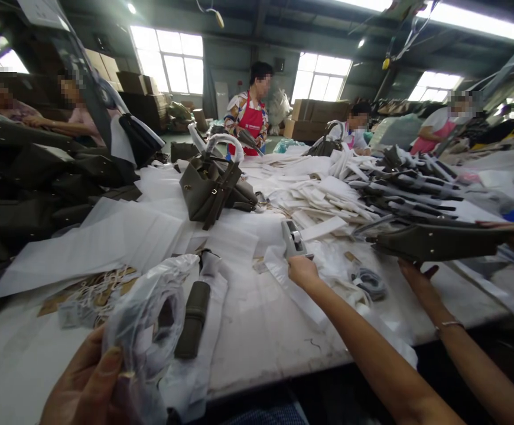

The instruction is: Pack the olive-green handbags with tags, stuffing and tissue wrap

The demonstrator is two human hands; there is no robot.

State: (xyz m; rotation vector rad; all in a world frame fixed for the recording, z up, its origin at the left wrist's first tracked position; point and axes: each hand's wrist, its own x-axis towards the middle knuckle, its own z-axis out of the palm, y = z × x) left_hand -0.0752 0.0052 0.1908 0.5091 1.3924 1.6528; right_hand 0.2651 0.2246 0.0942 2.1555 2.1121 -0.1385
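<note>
My left hand (pixel 91 378) grips a clear plastic bag (pixel 122 330) with a coiled strap (pixel 175 319) inside, lifted over the table's near edge. Beside it a dark olive rolled piece (pixel 194 319) lies on white wrapping. My right hand (pixel 303 271) is closed at the near end of a grey tape dispenser (pixel 291 236); its fingertips are hidden, so what they pinch cannot be seen. Farther back stands an olive handbag (pixel 212 186) with its handle wrapped in white foam.
Foam sheets (pixel 106 236) and stringed tags (pixel 101 292) lie left, near piled dark bags (pixel 26 195). At right, a co-worker's hands (pixel 419 280) hold an olive bag (pixel 438 242). Another coiled strap (pixel 370 283) and foam strips (pixel 328 200) cover the table. Several people work beyond.
</note>
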